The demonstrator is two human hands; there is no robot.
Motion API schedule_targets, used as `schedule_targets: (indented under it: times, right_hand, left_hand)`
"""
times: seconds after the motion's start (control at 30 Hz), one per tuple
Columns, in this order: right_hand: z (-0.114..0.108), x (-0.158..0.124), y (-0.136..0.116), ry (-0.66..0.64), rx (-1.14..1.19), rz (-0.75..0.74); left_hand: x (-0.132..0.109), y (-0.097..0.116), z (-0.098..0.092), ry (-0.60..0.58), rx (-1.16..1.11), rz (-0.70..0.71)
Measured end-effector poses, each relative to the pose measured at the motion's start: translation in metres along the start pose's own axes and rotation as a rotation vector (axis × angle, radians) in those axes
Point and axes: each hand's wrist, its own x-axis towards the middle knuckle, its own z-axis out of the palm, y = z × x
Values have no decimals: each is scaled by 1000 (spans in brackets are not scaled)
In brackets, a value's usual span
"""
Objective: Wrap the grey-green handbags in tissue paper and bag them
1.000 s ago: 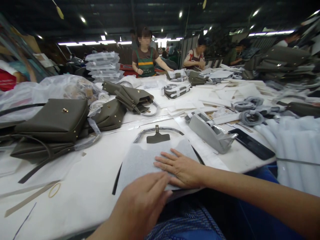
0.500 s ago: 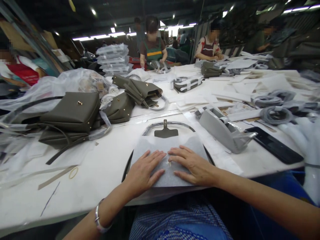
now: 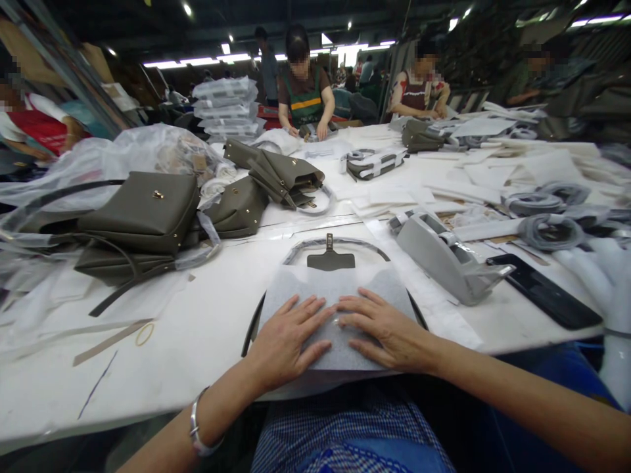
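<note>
Directly before me a handbag (image 3: 330,261) lies flat on the table, its body mostly hidden under a sheet of thin white paper (image 3: 340,282). Its olive strap tab with a metal clasp and its wrapped handle (image 3: 362,244) stick out beyond the sheet's far edge. My left hand (image 3: 290,338) rests on the paper's left half, fingers stretched out. On the right half lies my right hand (image 3: 384,332), palm down with spread fingers. The fingertips of both hands nearly meet at the middle, by a small shiny spot. Neither hand grips anything.
A grey tape dispenser (image 3: 434,256) and a black phone (image 3: 545,289) lie to the right. Several olive handbags (image 3: 142,210) are heaped at the left. A rubber band (image 3: 144,334) is near a brown strip (image 3: 111,343). Across the table a co-worker (image 3: 305,85) handles another item.
Both hands stay on the paper; their fingertips have come slightly closer together. The view has shifted a little. The co-worker opposite has moved their arms.
</note>
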Motion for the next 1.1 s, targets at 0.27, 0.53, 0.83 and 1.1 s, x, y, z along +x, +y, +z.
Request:
schedule_targets:
  times: [0.27, 0.53, 0.83, 1.1]
  right_hand:
    - [8, 0, -3, -21, -52, 77]
    - [-5, -6, 0, -78, -66, 14]
    - [7, -7, 21, 140, -239, -102]
    - [4, 8, 42, 107, -233, 108]
  left_hand:
    - [-2, 5, 5, -40, 99, 6]
    - [-7, -1, -4, -45, 186, 102]
    - [-2, -35, 28, 250, 342, 251]
    - [39, -61, -4, 122, 284, 81]
